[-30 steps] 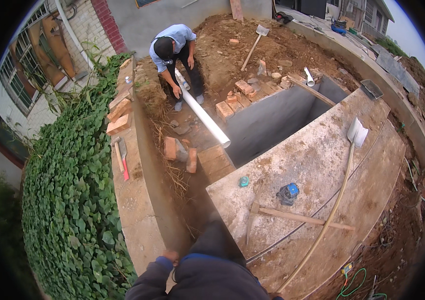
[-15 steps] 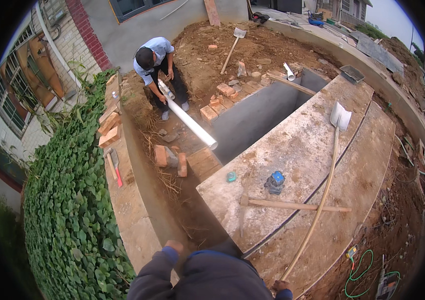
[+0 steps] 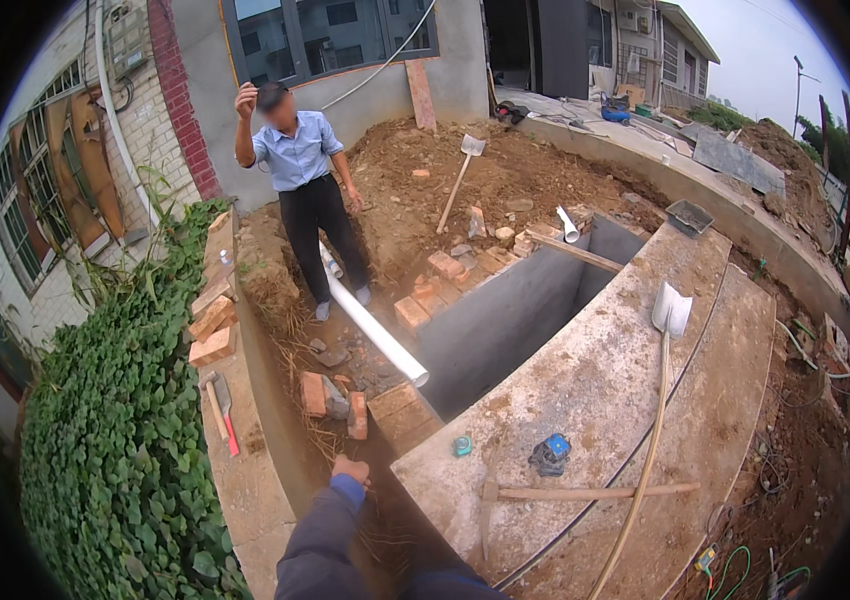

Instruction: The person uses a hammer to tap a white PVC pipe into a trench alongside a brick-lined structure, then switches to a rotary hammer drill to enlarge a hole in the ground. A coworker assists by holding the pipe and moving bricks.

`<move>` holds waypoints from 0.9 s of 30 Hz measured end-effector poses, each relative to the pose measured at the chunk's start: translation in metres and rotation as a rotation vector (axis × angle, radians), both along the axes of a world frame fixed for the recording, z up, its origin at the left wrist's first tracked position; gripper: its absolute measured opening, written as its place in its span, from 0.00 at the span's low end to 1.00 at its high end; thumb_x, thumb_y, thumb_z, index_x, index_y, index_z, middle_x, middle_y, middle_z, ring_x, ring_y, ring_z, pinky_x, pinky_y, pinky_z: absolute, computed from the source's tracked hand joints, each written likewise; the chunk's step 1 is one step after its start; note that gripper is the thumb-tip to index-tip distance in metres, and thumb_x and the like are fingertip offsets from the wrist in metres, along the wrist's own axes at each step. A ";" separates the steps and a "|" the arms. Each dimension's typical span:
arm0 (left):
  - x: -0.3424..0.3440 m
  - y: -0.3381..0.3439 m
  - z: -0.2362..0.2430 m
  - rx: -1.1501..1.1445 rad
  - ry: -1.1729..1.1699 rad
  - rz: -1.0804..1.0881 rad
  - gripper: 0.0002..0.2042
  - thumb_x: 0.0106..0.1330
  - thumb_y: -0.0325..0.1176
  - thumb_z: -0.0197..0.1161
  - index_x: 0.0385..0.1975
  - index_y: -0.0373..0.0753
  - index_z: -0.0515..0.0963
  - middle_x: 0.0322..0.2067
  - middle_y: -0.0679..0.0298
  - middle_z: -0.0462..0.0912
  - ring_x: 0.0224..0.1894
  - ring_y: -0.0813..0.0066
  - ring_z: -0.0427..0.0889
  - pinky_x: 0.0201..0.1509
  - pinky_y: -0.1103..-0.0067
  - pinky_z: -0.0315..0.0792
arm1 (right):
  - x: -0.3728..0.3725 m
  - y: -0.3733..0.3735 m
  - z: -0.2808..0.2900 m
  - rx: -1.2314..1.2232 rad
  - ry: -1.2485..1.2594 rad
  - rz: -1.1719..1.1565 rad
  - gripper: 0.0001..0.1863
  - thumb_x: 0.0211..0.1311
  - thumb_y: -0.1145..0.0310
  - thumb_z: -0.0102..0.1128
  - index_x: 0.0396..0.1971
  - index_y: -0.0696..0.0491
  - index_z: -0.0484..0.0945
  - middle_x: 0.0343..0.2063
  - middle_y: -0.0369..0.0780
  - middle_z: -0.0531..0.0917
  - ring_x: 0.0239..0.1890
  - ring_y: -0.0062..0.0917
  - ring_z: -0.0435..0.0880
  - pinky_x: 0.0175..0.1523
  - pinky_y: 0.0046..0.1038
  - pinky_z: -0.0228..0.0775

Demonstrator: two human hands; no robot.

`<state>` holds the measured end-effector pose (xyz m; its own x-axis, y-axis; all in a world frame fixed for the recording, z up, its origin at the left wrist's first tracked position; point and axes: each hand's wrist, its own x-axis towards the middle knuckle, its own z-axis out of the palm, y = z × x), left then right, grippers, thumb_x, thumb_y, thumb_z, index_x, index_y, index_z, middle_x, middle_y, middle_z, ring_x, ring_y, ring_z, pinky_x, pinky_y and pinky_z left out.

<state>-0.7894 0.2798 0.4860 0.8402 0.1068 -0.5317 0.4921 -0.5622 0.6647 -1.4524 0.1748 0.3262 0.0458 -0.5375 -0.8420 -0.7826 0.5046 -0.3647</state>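
Note:
My left hand (image 3: 350, 470) reaches over the trench (image 3: 393, 510) from the lower middle, its fingers curled, with no object visible in them. It is nearest the broken bricks (image 3: 315, 396) beside the trench. My right hand is out of view. A white pipe (image 3: 375, 330) lies diagonally toward the pit (image 3: 505, 320). Another person (image 3: 305, 200) stands by its far end with one hand raised near the head. On the concrete slab (image 3: 515, 440) rest a shovel (image 3: 673, 310), a pickaxe (image 3: 585, 492), a blue-topped bundle (image 3: 551, 455) and a small teal tool (image 3: 462, 446).
On the left wall top (image 3: 255, 490) lie bricks (image 3: 213, 345), a hammer (image 3: 216, 408) and a red-handled trowel (image 3: 227, 425), beside dense ivy (image 3: 115, 460). A board (image 3: 575, 252) spans the pit. Another shovel (image 3: 460, 180) lies on the dirt. Cables (image 3: 725, 565) lie at lower right.
The other person has straightened up, released the pipe and raised a hand. My left hand has reached forward. My right hand, earlier on the shovel handle, has left view. The view has tilted up.

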 end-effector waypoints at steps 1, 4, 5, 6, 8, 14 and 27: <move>0.028 -0.007 0.012 0.002 -0.062 0.061 0.26 0.55 0.25 0.57 0.57 0.29 0.65 0.30 0.50 0.82 0.20 0.67 0.82 0.19 0.72 0.74 | 0.005 0.001 0.002 -0.019 0.018 0.025 0.19 0.56 0.57 0.59 0.44 0.52 0.81 0.33 0.47 0.81 0.37 0.36 0.81 0.40 0.41 0.73; 0.090 -0.018 0.020 0.051 -0.225 0.131 0.22 0.55 0.28 0.59 0.52 0.29 0.71 0.30 0.49 0.83 0.23 0.63 0.84 0.26 0.71 0.77 | 0.006 0.013 0.011 -0.058 0.050 0.080 0.21 0.56 0.54 0.59 0.45 0.51 0.81 0.36 0.47 0.81 0.39 0.35 0.81 0.43 0.41 0.72; 0.101 -0.019 0.012 0.050 -0.242 0.063 0.19 0.55 0.29 0.60 0.48 0.29 0.74 0.31 0.47 0.83 0.26 0.59 0.85 0.30 0.70 0.78 | 0.002 0.019 0.014 -0.065 0.060 0.087 0.22 0.56 0.53 0.59 0.46 0.51 0.81 0.36 0.47 0.82 0.40 0.35 0.81 0.45 0.41 0.72; 0.106 -0.023 -0.004 0.062 -0.215 -0.007 0.17 0.54 0.30 0.61 0.43 0.30 0.78 0.32 0.46 0.83 0.28 0.56 0.86 0.34 0.69 0.78 | -0.002 0.027 0.017 -0.064 0.073 0.086 0.23 0.56 0.52 0.59 0.46 0.51 0.81 0.37 0.47 0.82 0.41 0.35 0.81 0.46 0.41 0.72; 0.090 -0.032 -0.052 0.232 -0.237 -0.203 0.11 0.53 0.32 0.61 0.32 0.31 0.82 0.33 0.44 0.84 0.40 0.48 0.83 0.45 0.67 0.76 | -0.013 0.044 0.021 -0.055 0.098 0.078 0.24 0.56 0.50 0.58 0.47 0.51 0.81 0.39 0.47 0.82 0.43 0.35 0.81 0.48 0.41 0.71; -0.133 -0.019 -0.182 0.527 -0.199 -1.599 0.11 0.56 0.33 0.57 0.30 0.36 0.84 0.32 0.49 0.84 0.37 0.48 0.83 0.41 0.61 0.76 | -0.042 0.087 0.023 -0.048 0.156 0.131 0.28 0.56 0.45 0.58 0.49 0.49 0.80 0.43 0.48 0.82 0.48 0.34 0.81 0.54 0.40 0.71; -0.118 -0.033 -0.187 0.583 -0.095 -1.396 0.16 0.61 0.39 0.51 0.34 0.38 0.85 0.41 0.51 0.83 0.46 0.50 0.82 0.51 0.64 0.74 | -0.064 0.093 0.024 -0.075 0.280 0.163 0.25 0.55 0.47 0.59 0.46 0.50 0.82 0.43 0.49 0.83 0.48 0.37 0.83 0.55 0.40 0.72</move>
<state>-0.9070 0.2467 0.2991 0.4710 -0.6101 -0.6371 -0.6722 -0.7159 0.1888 -1.5165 0.2676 0.3504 -0.0915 -0.6032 -0.7923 -0.9260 0.3441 -0.1550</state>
